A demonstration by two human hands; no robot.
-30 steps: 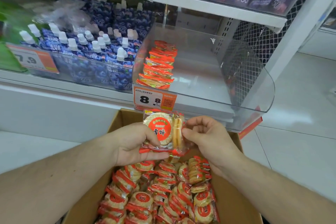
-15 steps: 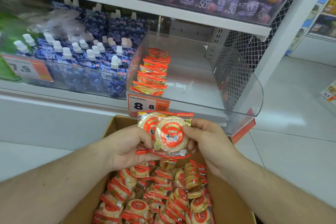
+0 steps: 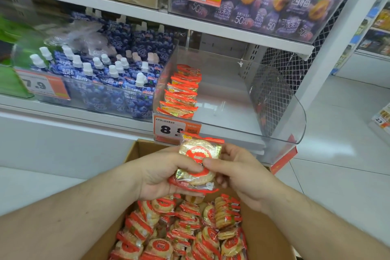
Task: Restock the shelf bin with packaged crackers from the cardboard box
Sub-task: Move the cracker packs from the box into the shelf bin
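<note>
We hold a small stack of cracker packs [image 3: 198, 162] between both hands above the open cardboard box [image 3: 266, 236], just below and in front of the clear shelf bin [image 3: 274, 99]. The left hand [image 3: 160, 173] cups the stack from the left and beneath, its thumb pressed across the front face; the right hand [image 3: 238, 171] closes on the right edge, thumb meeting the left thumb on the top pack. Both hands are clamped on the stack, close together, with forearms converging from the lower corners of the view. To complete this step well, we judge that the packs should be squared up edge to edge before lifting, then raised over the bin's front lip and set down beside the single row of packs in the bin [image 3: 181, 91], which sits against the left wall. The rest of the bin floor is bare, so the new stack should go just to the right of that row, in the same orientation. The film wrappers look slippery; we keep thumb pressure even so that no pack slides out.
</note>
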